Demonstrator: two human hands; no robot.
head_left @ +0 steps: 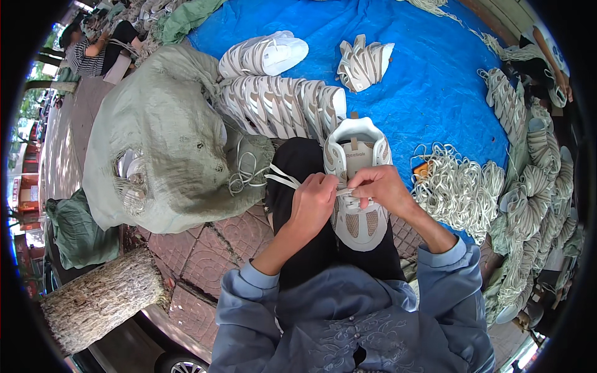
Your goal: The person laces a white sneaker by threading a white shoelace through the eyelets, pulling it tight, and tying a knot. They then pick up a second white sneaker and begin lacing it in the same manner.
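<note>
Left hand [313, 198] is closed, pinching a white lace [281, 178] trailing toward 10 o'clock. Right hand [377, 184] grips the lace at the sneaker [356, 186], which rests on the lap, centre frame.

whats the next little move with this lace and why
Probably draw the lace through with the left hand until it lies snug. Both hands pinch it at the eyelets of the white shoe on the lap, the right hand steadying that spot, and a loose length hangs out to the left.
</note>
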